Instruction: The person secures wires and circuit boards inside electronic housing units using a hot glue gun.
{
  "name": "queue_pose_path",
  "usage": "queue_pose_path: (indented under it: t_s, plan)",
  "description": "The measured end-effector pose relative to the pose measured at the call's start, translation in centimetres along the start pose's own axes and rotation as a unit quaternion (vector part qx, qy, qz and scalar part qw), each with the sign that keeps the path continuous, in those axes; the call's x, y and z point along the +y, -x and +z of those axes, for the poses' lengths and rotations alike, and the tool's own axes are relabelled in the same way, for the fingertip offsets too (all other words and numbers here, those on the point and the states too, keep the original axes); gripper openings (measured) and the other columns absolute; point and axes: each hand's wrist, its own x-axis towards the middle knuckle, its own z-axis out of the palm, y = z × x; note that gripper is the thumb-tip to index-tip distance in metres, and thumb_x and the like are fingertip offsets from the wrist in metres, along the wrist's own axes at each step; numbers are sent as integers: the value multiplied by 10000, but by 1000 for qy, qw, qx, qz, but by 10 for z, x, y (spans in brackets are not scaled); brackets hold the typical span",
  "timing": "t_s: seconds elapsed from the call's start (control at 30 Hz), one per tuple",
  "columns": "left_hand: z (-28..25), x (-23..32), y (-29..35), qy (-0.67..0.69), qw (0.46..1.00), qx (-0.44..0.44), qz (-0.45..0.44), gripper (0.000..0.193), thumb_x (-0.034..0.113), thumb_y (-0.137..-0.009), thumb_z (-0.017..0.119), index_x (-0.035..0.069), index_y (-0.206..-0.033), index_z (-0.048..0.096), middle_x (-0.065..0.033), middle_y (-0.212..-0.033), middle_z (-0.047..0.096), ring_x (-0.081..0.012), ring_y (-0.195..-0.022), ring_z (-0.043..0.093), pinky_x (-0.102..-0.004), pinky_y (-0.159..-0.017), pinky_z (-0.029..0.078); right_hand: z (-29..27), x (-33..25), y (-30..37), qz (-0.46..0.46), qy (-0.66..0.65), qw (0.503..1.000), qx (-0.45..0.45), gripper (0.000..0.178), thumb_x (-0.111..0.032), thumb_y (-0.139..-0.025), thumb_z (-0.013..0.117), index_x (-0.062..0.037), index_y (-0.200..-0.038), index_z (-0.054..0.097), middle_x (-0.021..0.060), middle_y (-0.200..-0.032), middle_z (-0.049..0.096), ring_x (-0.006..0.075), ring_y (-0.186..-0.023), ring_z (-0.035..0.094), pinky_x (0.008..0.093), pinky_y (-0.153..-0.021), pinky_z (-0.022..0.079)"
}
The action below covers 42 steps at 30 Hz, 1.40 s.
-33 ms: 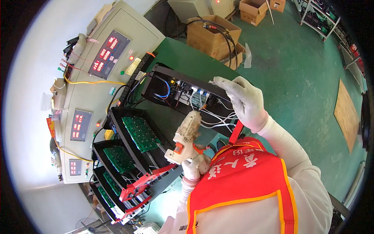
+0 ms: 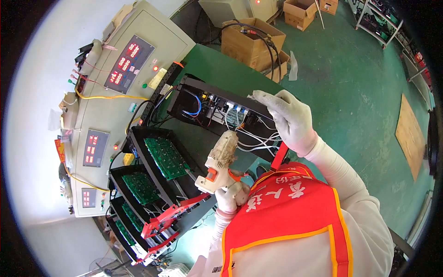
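My left hand (image 2: 229, 197), in a pale glove, grips a whitish hot glue gun (image 2: 220, 159) with an orange trigger. The gun's nozzle end is crusted with brownish residue and tilts up toward an open black chassis (image 2: 221, 94). White cables (image 2: 254, 140) run out of connectors on a small green board inside it. Over the chassis's right end is my gloved right hand (image 2: 288, 120), its fingers bent and close together. A greyish wisp shows at a fingertip; whether it is glove or something held is unclear.
To the left stand several black chassis with green circuit boards (image 2: 167, 158) and red handles (image 2: 161, 221). Behind them is a beige test cabinet (image 2: 110, 111) with red digital displays. A cardboard box (image 2: 251, 44) with black cables stands beyond the green bench (image 2: 217, 64).
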Motion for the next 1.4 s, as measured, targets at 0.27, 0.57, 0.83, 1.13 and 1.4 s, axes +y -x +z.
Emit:
queue_pose_path:
  t_s: [0.27,0.57,0.83,1.13,1.4]
  plan:
    - [1,1,-4,10,1000,1,11,390,63,-723,578,-32,-1088,481,-158,-728,596,-254,-546,581,-370,-534,494,2,0,1,-9,0,1000,9,429,11,-808,550,-187,-1178,634,75,-724,539,240,-589,574,326,-549,465]
    - [0,-4,-6,46,999,-13,22,410,43,-710,570,-11,-1103,471,-158,-925,567,-259,-560,592,-384,-541,516,4,2,1,-11,10,1000,9,402,-10,-829,548,-187,-1180,631,83,-725,538,247,-594,574,327,-553,465]
    - [-8,-8,-9,46,998,-40,32,434,63,-716,592,0,-1125,461,-149,-942,568,-253,-556,589,-383,-534,516,3,0,1,-8,14,1000,4,385,-24,-832,564,-195,-1170,635,95,-743,553,273,-621,589,343,-559,467]
    - [-9,-6,-10,31,998,-58,21,447,81,-718,606,-14,-1129,458,-151,-932,564,-250,-557,592,-389,-543,520,2,-1,0,-14,27,1000,2,391,-26,-832,565,-205,-1173,631,93,-749,556,288,-626,587,355,-558,465]
    - [-13,-5,-16,18,998,-60,19,398,85,-710,613,-29,-1071,489,-161,-919,577,-252,-536,586,-393,-542,525,4,-2,0,1,25,1000,-8,398,-20,-824,565,-204,-1170,633,95,-739,546,289,-622,580,363,-558,461]
